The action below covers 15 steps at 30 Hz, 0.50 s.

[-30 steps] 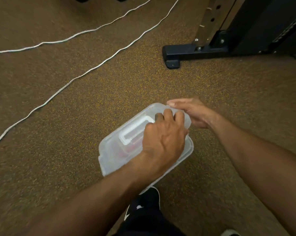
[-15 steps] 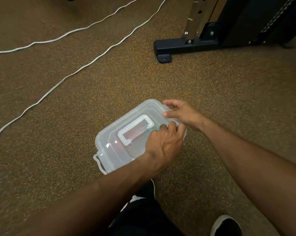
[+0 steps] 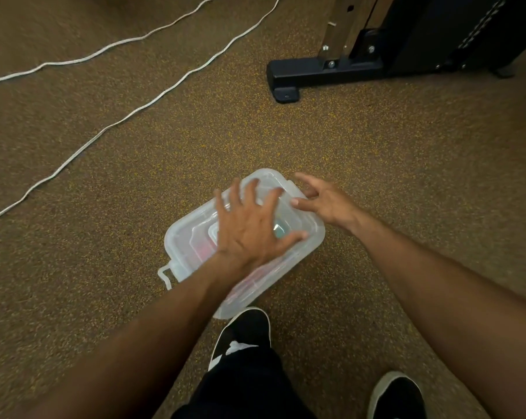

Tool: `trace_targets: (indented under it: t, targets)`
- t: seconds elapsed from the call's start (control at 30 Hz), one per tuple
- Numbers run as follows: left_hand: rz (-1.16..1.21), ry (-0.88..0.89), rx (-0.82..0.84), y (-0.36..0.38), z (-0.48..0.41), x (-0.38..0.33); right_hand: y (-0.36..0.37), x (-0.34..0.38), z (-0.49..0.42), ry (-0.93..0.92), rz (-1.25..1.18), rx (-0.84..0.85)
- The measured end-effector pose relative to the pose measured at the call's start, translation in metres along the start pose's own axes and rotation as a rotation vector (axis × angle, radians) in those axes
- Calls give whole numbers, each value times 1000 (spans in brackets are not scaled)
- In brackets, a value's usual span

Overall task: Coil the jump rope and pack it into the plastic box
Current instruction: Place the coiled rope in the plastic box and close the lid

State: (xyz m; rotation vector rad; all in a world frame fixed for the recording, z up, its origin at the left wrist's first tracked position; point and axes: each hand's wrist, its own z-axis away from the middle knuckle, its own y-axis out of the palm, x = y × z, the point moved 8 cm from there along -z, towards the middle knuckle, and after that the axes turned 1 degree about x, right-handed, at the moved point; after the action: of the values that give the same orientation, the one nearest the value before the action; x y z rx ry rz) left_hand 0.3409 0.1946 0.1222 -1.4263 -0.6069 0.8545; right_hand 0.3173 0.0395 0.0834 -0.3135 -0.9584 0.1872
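Note:
A clear plastic box (image 3: 185, 246) with its lid on lies on the speckled brown floor, one side latch sticking out at its left end. Red and teal shapes show faintly through the plastic; the jump rope cannot be made out clearly. My left hand (image 3: 252, 228) lies flat over the lid with fingers spread. My right hand (image 3: 325, 202) hovers at the box's far right corner, fingers loosely apart, holding nothing.
Two white cords (image 3: 140, 108) run across the floor at upper left. The black base of a gym machine (image 3: 322, 72) stands at upper right. My black shoes (image 3: 249, 328) are just below the box.
My left hand has gone from curled fingers at the lid's right edge to a flat, spread palm over the lid. My right hand has let go of the corner and opened.

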Motion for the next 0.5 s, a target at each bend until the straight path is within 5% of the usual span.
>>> trace_targets:
  t: [0.1, 0.5]
  targets:
    - [58, -179, -1, 8, -15, 50, -1, -15, -4, 115, -63, -44]
    - [64, -99, -40, 27, -21, 63, 3, -22, 1, 128, -106, -27]
